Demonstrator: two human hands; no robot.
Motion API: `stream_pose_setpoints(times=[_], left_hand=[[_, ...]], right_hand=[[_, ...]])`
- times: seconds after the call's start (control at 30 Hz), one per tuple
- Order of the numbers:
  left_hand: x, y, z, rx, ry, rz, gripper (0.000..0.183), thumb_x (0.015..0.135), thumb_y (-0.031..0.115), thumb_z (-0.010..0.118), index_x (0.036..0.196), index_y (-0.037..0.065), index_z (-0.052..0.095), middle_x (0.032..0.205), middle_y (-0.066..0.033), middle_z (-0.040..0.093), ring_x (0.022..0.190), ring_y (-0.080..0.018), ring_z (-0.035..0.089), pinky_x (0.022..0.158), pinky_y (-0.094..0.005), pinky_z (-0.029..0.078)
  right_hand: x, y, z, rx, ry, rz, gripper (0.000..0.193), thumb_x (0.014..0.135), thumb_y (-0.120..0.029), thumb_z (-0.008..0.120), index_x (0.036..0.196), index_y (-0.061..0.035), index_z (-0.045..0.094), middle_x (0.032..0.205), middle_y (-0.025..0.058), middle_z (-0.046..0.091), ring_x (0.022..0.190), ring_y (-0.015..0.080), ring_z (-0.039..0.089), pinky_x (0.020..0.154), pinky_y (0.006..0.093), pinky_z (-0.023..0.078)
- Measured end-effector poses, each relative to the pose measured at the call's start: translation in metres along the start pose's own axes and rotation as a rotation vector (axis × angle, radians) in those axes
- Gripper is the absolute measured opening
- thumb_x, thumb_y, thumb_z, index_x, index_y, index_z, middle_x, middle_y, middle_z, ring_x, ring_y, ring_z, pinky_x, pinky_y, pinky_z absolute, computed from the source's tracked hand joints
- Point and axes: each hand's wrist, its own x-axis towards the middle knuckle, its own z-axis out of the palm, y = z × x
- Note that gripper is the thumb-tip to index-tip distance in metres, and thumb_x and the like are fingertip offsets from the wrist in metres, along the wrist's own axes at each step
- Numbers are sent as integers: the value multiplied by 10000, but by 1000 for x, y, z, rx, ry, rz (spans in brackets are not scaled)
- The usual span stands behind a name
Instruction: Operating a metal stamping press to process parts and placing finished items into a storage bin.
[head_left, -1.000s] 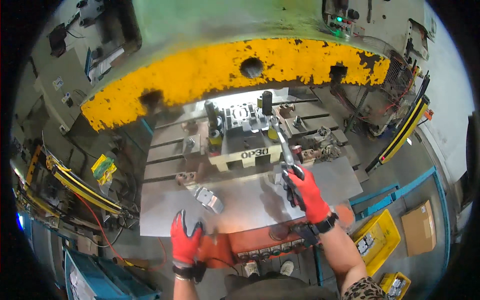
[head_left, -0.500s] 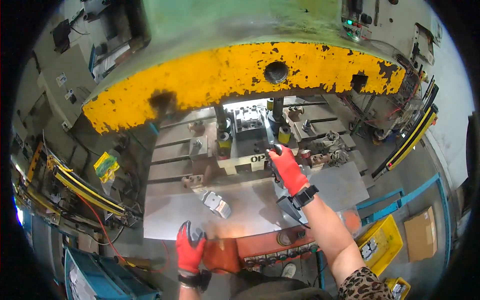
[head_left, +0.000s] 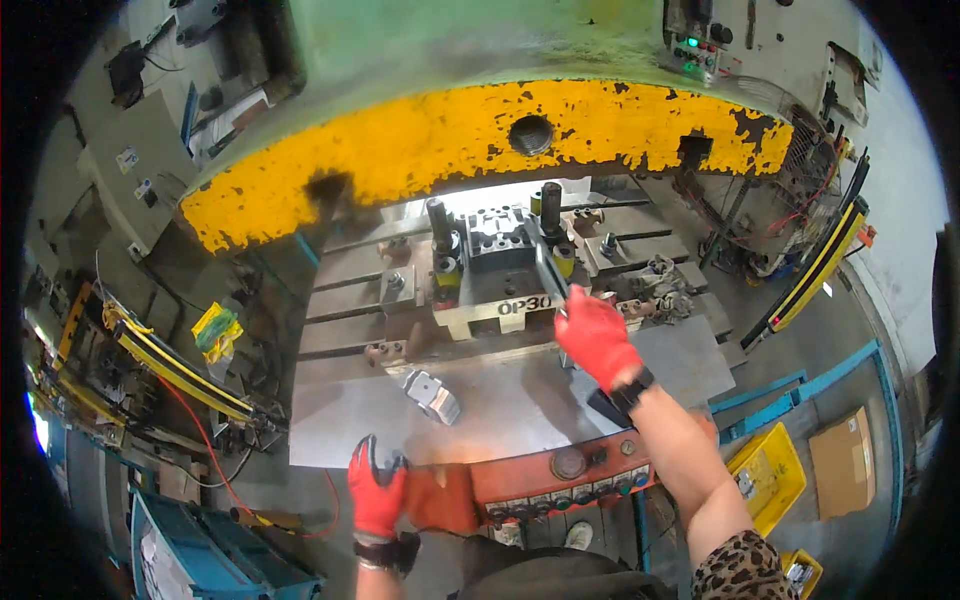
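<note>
My right hand point(head_left: 600, 342), in a red glove, is closed round the near end of a long slim metal tool point(head_left: 548, 265). The tool slants away to the right side of the die point(head_left: 500, 285), where its far tip lies close to the die top. A flat silver metal part point(head_left: 497, 226) appears to sit on that die, between two dark guide posts point(head_left: 551, 210). Near the plate's front edge rests my left hand point(head_left: 378, 490), also gloved in red with dark fingertips, fingers apart and holding nothing. A bent silver metal part point(head_left: 433, 398) lies on the plate beyond it.
A chipped yellow press beam point(head_left: 430, 145) spans above the die. Along the front runs an orange panel point(head_left: 560, 480) with several buttons. Yellow-black upright bars point(head_left: 820, 265) flank the press. At right are a blue rail point(head_left: 770, 410), a yellow bin point(head_left: 775, 480) and a cardboard box point(head_left: 843, 465).
My right hand and the tool have moved slightly right. The guide posts' tops now show below the yellow beam. My left hand stays near the front edge; the view has shifted a little.
</note>
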Motion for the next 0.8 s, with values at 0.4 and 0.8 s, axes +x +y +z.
stream_pose_setpoints(times=[0.4,0.8], left_hand=[[-98,-100,27,-455,-319,-650,516,885,226,711,1358,84,560,1340,-137,596,1145,-256,603,960,-446,484],[-74,-132,119,-632,-339,-485,669,851,314,730,1425,62,497,1450,-141,529,1260,-267,569,1015,-417,477]], right_hand=[[-307,296,54,570,578,634,502,914,-87,647,1379,35,501,1123,146,681,997,262,637,906,367,496],[-260,373,114,784,166,416,283,965,-164,587,1194,-17,665,1241,71,680,1083,175,638,961,326,491]])
